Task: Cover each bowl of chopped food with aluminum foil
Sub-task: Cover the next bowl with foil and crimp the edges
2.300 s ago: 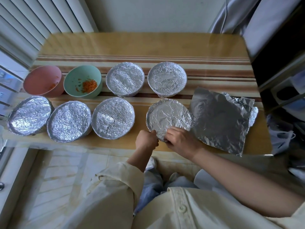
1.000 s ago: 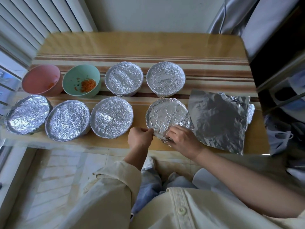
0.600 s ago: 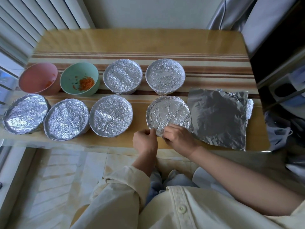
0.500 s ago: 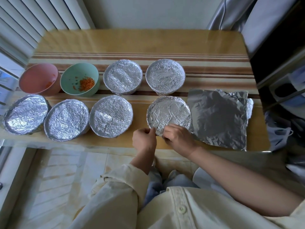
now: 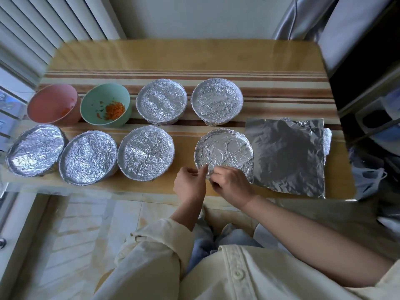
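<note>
Front row, right end: a foil-covered bowl (image 5: pixel 224 151) stands on the desk (image 5: pixel 173 57), just beside a stack of loose foil sheets (image 5: pixel 287 156) on its right. Both hands work its near rim. The left hand (image 5: pixel 190 182) pinches the foil edge between thumb and fingers, and the right hand (image 5: pixel 231 182) curls its fingers onto the foil alongside. Five other covered bowls (image 5: pixel 145 155) are present: three in the front row, two behind. Back row, left — a green bowl (image 5: pixel 105 108) with chopped orange food (image 5: pixel 114 109) and a pink bowl (image 5: pixel 53 103), both uncovered.

Home dining corner, wooden table (image 5: pixel 194 55) with striped runner (image 5: pixel 281 83), window blinds (image 5: pixel 43 29), tiled floor (image 5: pixel 75 224), food bowls
</note>
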The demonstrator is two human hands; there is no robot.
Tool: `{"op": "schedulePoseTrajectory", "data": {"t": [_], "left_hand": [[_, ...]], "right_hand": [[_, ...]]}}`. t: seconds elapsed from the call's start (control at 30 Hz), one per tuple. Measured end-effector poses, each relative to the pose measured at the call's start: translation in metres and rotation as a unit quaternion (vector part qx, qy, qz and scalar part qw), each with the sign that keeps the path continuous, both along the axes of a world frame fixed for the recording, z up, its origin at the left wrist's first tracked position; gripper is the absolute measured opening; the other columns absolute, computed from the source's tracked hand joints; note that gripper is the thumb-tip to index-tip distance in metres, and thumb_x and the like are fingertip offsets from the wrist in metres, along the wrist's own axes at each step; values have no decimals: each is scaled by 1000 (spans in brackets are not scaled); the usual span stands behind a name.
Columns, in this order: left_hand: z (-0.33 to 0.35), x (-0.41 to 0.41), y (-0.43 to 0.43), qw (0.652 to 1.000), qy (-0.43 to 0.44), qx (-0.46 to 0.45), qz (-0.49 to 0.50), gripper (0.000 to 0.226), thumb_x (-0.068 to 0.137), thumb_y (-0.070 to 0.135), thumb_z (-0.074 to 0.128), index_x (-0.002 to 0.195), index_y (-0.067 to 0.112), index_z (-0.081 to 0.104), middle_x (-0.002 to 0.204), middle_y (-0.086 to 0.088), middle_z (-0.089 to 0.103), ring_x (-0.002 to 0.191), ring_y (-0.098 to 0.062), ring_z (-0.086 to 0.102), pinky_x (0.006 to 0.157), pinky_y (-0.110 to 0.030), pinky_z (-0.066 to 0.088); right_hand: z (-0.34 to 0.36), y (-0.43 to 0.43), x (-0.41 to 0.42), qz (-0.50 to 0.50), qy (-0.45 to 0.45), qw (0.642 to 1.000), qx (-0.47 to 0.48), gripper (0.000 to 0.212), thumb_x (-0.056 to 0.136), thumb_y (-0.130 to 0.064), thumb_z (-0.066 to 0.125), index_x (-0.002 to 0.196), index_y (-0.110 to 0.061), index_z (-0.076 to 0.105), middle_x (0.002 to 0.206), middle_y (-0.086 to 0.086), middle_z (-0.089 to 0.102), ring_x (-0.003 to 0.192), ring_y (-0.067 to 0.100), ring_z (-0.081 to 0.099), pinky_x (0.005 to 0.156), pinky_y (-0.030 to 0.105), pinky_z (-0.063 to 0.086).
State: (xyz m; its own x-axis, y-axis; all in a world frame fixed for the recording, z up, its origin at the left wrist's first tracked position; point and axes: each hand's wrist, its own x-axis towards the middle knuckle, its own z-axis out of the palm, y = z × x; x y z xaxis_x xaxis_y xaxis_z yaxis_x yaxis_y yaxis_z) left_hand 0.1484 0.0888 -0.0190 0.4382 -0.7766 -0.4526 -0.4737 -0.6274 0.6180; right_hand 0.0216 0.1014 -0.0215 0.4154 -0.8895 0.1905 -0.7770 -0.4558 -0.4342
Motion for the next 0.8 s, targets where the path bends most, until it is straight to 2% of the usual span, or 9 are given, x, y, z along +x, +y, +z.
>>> {"op": "schedulePoseTrajectory", "data": {"t": [0.07,0.17,0.23,0.3,0.37,0.5,0.63,0.73,0.8], "left_hand": [[-3,-2,5,1000,20,17,-12,47,78,57,67,76,10,69,72,-8,69,73,-28,65,66,-32,46],[-3,-5,7,999,38,26,-26,40,74,42,63,62,5,69,64,-16,68,65,-35,66,63,-37,55],[-1,-3,2,999,30,27,-31,36,74,38,62,62,4,70,63,-16,68,61,-34,63,62,-35,53],[-1,1,-6,999,24,34,-30,33,75,36,65,62,8,71,62,-12,69,65,-32,67,65,-32,53],[-3,9,-14,999,13,35,-30,30,77,37,69,63,11,73,63,-7,70,70,-27,70,71,-31,54],[-4,15,-21,999,-6,26,-45,33,81,38,71,65,9,73,64,-7,71,71,-26,70,70,-29,52],[-2,11,-13,1000,-2,4,-20,42,87,47,64,67,11,70,66,-5,70,71,-25,68,69,-30,48],[0,-2,3,1000,7,15,-16,55,90,56,56,65,8,59,61,-6,56,64,-28,53,59,-34,33],[1,-13,13,998,38,33,-29,56,95,51,52,70,2,63,67,-13,60,69,-32,53,61,-34,32]], "right_hand": [[1,-1,0,-1,-6,1000,-9,20,64,2,78,65,-9,62,63,4,50,56,24,52,48,24,32],[-1,1,-1,15,-9,1000,-8,22,64,0,82,68,-10,63,65,4,52,59,23,53,49,25,34],[-2,0,-7,21,-12,1000,1,21,65,-9,85,77,-10,68,70,3,55,66,23,55,53,28,41],[-3,-1,-16,24,-5,1000,12,30,63,-21,87,86,-11,71,77,3,58,74,25,57,60,31,47],[-2,-1,-25,20,8,1000,9,32,61,-27,87,82,-10,69,78,3,58,75,24,57,63,33,49],[-3,1,-25,26,21,999,1,25,60,-12,86,73,-9,65,76,4,58,71,23,56,59,33,49],[-10,-4,-19,45,21,998,-23,18,65,2,75,64,-7,60,68,6,53,63,25,53,51,35,47],[-8,-4,-19,64,24,996,-49,14,72,-1,65,63,-9,57,67,6,50,64,25,52,51,34,43],[-6,-2,-19,69,23,995,-64,13,77,-8,55,64,-9,57,69,6,51,66,24,50,54,33,40]]}}
